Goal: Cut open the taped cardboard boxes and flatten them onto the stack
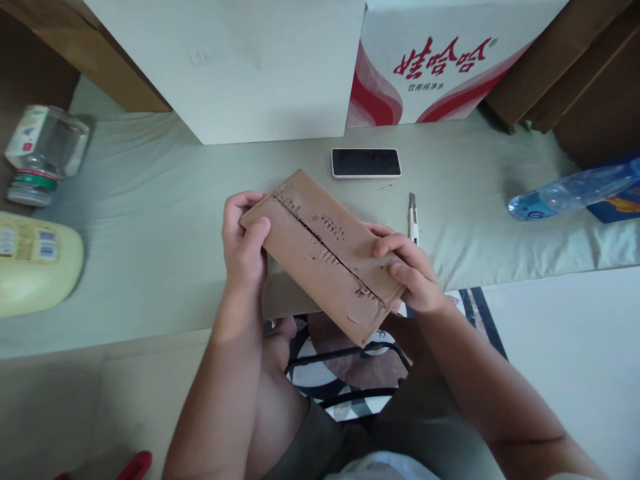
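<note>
Both hands hold a flat brown cardboard box (320, 253), tilted diagonally above the front edge of the cloth-covered surface. A dark seam runs along its upper face, with torn, scuffed patches beside it. My left hand (246, 243) grips the far left corner, its thumb on top and its other fingers mostly hidden. At the near right end my right hand (413, 270) is closed on the box, thumb and a finger on the upper face. Close beyond that hand lies a white utility knife (413, 220). A phone (366, 163) rests with its dark screen up past the box.
White cartons (270, 73) stand at the back, one with red lettering (445, 60). To the left lie a clear bottle (50, 153) and a yellow jug (40, 267). A blue-tinted bottle (570, 190) lies right. Below is a black metal frame (350, 357) above a patterned mat.
</note>
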### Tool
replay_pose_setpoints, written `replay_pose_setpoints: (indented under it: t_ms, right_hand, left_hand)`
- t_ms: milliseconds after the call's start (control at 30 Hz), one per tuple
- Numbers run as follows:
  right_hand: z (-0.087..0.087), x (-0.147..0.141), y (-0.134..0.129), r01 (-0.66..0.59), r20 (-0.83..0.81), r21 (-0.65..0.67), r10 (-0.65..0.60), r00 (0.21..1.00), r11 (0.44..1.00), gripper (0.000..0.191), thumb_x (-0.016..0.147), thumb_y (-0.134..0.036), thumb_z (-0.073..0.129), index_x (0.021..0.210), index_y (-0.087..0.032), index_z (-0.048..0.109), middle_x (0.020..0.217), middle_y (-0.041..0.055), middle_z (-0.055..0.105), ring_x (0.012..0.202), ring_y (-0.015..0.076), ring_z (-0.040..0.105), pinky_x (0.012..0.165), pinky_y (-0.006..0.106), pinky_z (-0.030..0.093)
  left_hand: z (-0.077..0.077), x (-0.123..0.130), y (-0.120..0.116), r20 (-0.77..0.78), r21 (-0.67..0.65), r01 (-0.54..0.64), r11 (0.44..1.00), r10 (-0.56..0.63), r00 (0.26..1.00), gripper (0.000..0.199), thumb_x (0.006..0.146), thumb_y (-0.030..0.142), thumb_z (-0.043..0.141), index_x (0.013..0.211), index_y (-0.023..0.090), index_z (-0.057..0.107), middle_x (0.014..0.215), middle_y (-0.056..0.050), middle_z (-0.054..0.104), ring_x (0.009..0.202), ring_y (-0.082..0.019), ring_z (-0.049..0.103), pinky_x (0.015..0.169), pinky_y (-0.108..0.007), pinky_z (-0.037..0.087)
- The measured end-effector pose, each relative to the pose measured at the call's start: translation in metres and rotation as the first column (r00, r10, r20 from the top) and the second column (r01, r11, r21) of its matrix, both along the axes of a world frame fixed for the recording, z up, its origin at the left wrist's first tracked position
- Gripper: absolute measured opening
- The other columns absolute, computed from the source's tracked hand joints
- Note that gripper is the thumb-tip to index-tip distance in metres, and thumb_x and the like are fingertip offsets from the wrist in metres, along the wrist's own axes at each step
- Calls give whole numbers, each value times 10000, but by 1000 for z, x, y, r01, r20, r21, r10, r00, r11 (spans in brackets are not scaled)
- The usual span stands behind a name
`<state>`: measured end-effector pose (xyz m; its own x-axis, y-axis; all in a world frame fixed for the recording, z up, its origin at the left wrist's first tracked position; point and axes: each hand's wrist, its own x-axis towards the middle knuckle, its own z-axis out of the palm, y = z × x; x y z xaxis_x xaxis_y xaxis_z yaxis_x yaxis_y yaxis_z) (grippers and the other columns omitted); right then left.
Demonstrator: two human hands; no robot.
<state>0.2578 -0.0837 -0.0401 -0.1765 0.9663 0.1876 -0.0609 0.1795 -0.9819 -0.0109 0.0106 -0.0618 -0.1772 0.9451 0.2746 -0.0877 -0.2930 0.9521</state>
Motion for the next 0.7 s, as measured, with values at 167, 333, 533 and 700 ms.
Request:
replay_pose_setpoints:
  t_ms: [167, 333, 533, 700]
  right_hand:
    - [-6, 2, 2, 79, 7, 38, -80, 997, 996, 343, 1034, -596, 561, 1106, -300, 718, 1455, 71, 717, 1337, 315, 686, 1067, 498, 583]
    - [-18, 26, 20, 601, 625, 140, -541, 563, 787, 309, 927, -459, 612, 1115, -230, 699, 1126, 115, 735, 955, 276, 692, 934, 496, 590]
    - [-27, 49, 32, 594, 930, 99, -287, 231, 798, 583, 883, -379, 585, 1420, -159, 640, 1246, 226, 719, 978, 367, 692, 826, 520, 571]
    - [-30, 46, 33, 557, 822, 8, -322, 469, 830, 592, 826, -306, 604, 1413, -227, 598, 973, 73, 736, 800, 269, 684, 756, 436, 551]
  left_hand:
    - [2, 1, 1, 5, -28, -25, 999, 25, 1000, 615, 640, 704, 925, 1025, 265, 732, 960, -27, 651, 826, -187, 575, 694, -313, 469]
    - [3, 1, -1, -44, -31, -14, 999, 13, 999, 539, 723, 661, 869, 1039, 265, 688, 994, -33, 634, 851, -198, 591, 733, -335, 492]
    - [7, 2, -1, -88, -67, -29, 997, 23, 996, 535, 727, 664, 824, 1036, 267, 642, 1001, -41, 621, 865, -214, 602, 754, -358, 511]
    - [11, 6, -3, -42, -82, -31, 996, 27, 999, 529, 719, 661, 854, 1006, 263, 656, 977, -38, 627, 837, -205, 584, 736, -353, 497]
